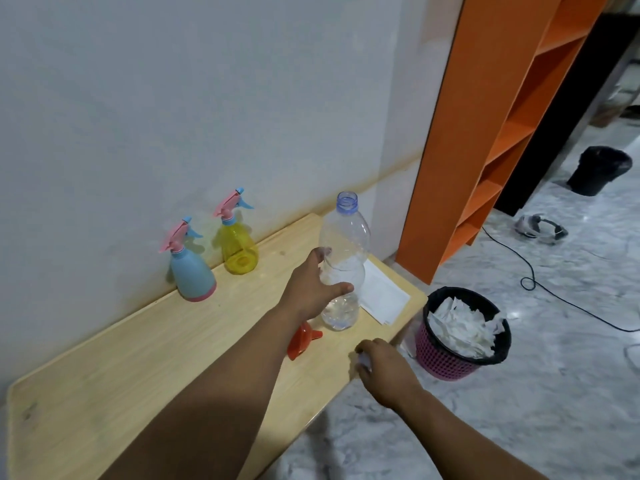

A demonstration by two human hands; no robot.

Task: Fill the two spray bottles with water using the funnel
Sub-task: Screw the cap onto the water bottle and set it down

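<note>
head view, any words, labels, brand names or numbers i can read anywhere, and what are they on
None can be read.
White paper sheet on the table: faint lines near its edge, too blurred to read.
Clear water bottle in the left hand: no label visible.
Blue spray bottle and yellow spray bottle: no print visible.
Papers in the pink bin: no readable text.

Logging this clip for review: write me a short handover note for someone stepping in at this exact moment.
Left hand: gripping the uncapped water bottle, upright on the table.
Right hand: at the table's near edge, something small and pale under its fingers; cannot tell what.
Funnel: lying on its side beside the bottle.
Blue sprayer and yellow sprayer: by the wall, heads still on.
Done: bottle opened. Left: remove heads, fill both.
</note>
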